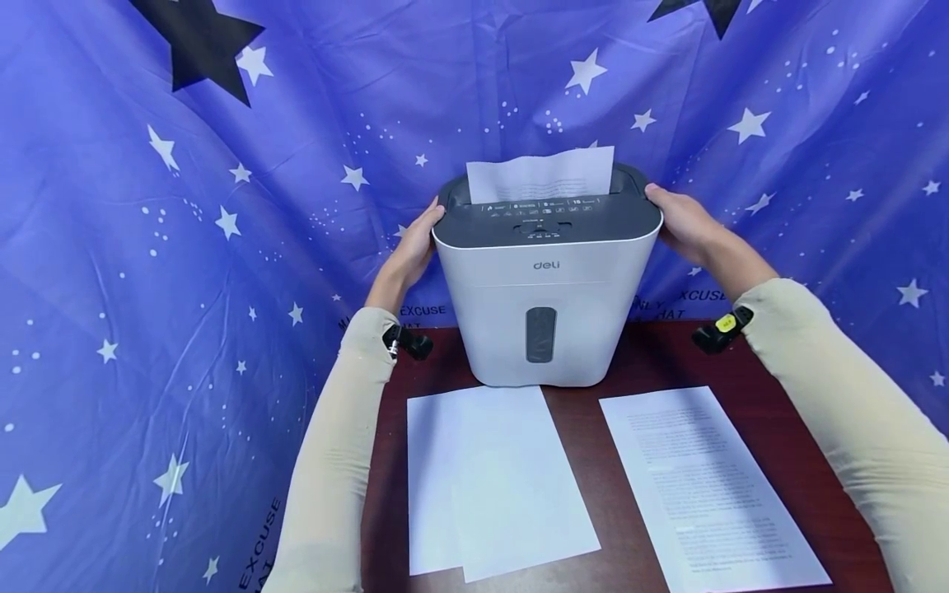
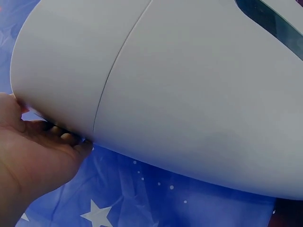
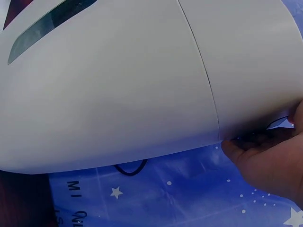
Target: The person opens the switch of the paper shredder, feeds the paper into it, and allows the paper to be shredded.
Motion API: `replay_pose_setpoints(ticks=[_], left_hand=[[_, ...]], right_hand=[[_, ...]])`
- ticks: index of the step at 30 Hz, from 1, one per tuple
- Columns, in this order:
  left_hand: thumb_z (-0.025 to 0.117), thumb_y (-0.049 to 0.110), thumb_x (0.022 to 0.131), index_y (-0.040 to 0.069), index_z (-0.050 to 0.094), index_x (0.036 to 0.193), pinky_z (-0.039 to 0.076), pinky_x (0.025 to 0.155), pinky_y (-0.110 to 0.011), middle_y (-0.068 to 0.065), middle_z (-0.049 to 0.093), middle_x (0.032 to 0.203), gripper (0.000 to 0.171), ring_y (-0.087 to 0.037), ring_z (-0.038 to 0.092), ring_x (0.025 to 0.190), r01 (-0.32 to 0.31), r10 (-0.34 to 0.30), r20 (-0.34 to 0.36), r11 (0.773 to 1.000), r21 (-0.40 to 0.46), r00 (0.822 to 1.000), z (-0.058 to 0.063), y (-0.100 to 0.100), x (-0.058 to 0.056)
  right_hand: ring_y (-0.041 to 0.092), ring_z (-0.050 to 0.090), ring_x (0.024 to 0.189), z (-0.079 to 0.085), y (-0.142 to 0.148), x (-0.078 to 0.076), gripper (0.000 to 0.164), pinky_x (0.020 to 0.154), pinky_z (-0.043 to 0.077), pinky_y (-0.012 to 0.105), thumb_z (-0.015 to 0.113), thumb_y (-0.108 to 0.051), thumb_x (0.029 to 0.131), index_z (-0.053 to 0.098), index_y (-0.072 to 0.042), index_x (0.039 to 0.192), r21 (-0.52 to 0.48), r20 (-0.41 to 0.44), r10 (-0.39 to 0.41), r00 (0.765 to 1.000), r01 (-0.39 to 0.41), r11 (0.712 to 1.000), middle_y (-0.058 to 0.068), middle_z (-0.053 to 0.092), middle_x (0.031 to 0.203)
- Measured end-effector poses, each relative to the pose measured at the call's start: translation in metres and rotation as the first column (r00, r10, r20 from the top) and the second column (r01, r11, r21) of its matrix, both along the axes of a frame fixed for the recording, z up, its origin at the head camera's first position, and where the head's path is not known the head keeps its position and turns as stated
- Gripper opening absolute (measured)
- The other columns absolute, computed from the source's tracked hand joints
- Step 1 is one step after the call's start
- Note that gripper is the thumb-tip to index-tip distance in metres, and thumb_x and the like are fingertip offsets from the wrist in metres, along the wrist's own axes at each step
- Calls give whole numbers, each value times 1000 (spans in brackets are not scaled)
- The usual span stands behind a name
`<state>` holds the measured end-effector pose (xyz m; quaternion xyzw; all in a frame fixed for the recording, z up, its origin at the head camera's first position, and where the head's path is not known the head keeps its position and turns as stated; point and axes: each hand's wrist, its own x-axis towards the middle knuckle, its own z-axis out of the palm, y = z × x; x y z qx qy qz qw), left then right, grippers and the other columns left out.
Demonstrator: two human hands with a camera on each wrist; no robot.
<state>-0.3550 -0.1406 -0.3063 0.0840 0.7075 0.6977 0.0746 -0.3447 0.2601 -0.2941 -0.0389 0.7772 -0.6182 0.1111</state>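
Note:
A white paper shredder [image 1: 546, 305] with a dark grey top [image 1: 549, 221] stands upright at the far side of the table. In its slot a printed sheet of paper [image 1: 544, 175] sticks up. My left hand [image 1: 412, 251] grips the shredder's upper left side, thumb at the top rim. On the opposite side my right hand [image 1: 689, 224] holds the upper right edge the same way. In the left wrist view, curled fingers [image 2: 71, 138] tuck under the head's side, close to the seam. The right wrist view has the other hand's fingers [image 3: 236, 150] at the matching spot.
Two overlapping blank sheets [image 1: 519, 486] lie on the dark red table [image 1: 623, 527] in front of the shredder. To their right is a printed sheet [image 1: 712, 486]. A blue star-patterned curtain [image 1: 415, 99] hangs close behind, and a black cord [image 3: 130, 171] loops behind the shredder.

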Motion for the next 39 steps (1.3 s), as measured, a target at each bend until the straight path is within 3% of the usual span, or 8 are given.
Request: replay_pose_setpoints(ticks=[2,7,12,19,26,29,33,39], left_hand=[[31,31,112,20,7,165,7,131,-33,7,1,174,59,-11,0,159,4,-4,-6,1000,-10,1000,-1,0,0],[32,32,112,19,9,165,10,131,-35,7,4,173,59,-12,2,159,-3,2,-23,1000,-28,1000,-1,0,1],[31,31,112,17,10,165,11,131,-36,6,5,173,58,-12,3,159,-13,11,-47,999,-34,999,-1,2,3],[28,27,112,14,12,164,7,131,-30,5,8,173,56,-8,2,159,-33,32,-91,999,-13,995,-3,5,0],[29,25,111,10,12,164,6,130,-25,3,8,173,56,-8,2,159,-51,50,-111,999,-3,993,-5,6,-1],[29,24,111,9,13,163,6,130,-25,2,8,173,56,-9,2,159,-49,49,-117,999,1,992,-6,6,-1],[28,24,112,10,14,163,7,130,-24,3,8,173,55,-8,2,159,-50,50,-113,999,-2,992,-6,6,-2],[28,24,112,11,14,163,8,129,-23,3,9,173,56,-7,3,158,-53,51,-118,999,-9,992,-5,6,-1]], right_hand=[[7,21,152,-1,0,0,76,130,14,32,26,-60,105,22,-9,161,6,6,4,1000,-4,1000,-3,19,168],[7,28,147,-2,0,-1,70,129,17,31,29,-59,105,31,-11,156,-14,-9,-12,1000,12,1000,-1,29,160],[7,27,148,-4,0,0,68,130,16,32,30,-59,105,34,-12,154,-24,-13,-23,1000,23,999,-1,26,163],[10,30,147,-3,-4,1,65,130,17,31,32,-56,106,36,-10,152,-75,-22,-45,999,43,996,2,31,159],[9,27,149,-3,-4,1,69,130,16,34,28,-57,106,31,-10,157,-31,-27,-36,999,35,999,1,27,162],[8,35,142,-4,-4,1,56,129,21,32,32,-54,107,46,-16,145,-65,-29,-52,998,51,997,0,38,152],[5,44,127,-5,-4,1,36,124,28,29,38,-50,107,59,-22,115,-134,-36,-66,997,61,989,-11,50,128],[6,43,129,-5,-4,2,37,126,26,29,38,-50,107,56,-21,120,-150,-38,-56,998,50,987,-13,51,124]])
